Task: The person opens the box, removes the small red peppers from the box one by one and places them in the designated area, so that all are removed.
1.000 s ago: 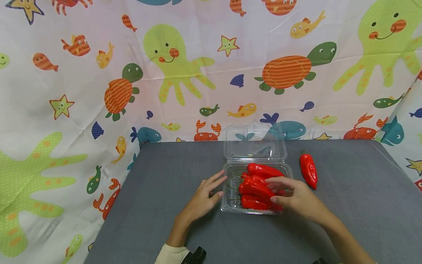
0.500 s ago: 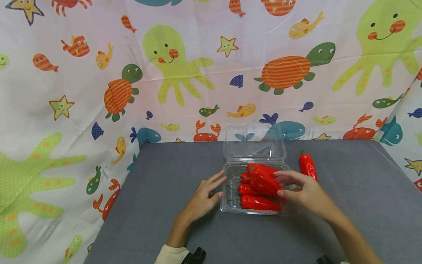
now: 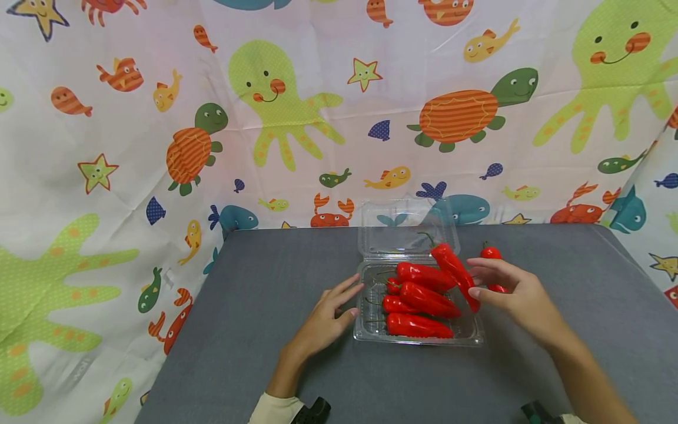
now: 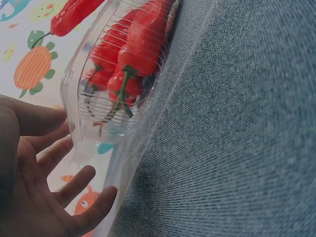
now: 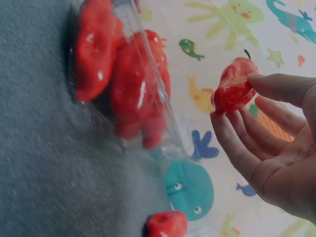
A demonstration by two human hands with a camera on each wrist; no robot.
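My right hand (image 3: 524,300) pinches a red pepper (image 3: 452,271) between thumb and fingertips, above the right side of a clear plastic clamshell box (image 3: 365,335). The held pepper tilts, its green stem pointing up and away; the right wrist view shows it raised over the box's rim. Several red peppers (image 3: 418,325) lie in the box, stems to the left. My left hand (image 3: 325,321) has its fingers spread at the box's left wall. In the left wrist view the thumb and some fingers of the left hand (image 4: 49,168) are at the clear rim, seemingly touching it.
Another red pepper (image 3: 491,252) lies on the grey cloth table (image 3: 286,259) right of the box, partly hidden behind my right hand. The box's clear lid (image 3: 392,235) stands raised at the back. A curtain with sea animals (image 3: 307,70) hangs behind the table.
My right hand has lifted one pepper from the pile in the box and moved it right and up. It now covers part of the pepper on the table. The left hand has stayed put.
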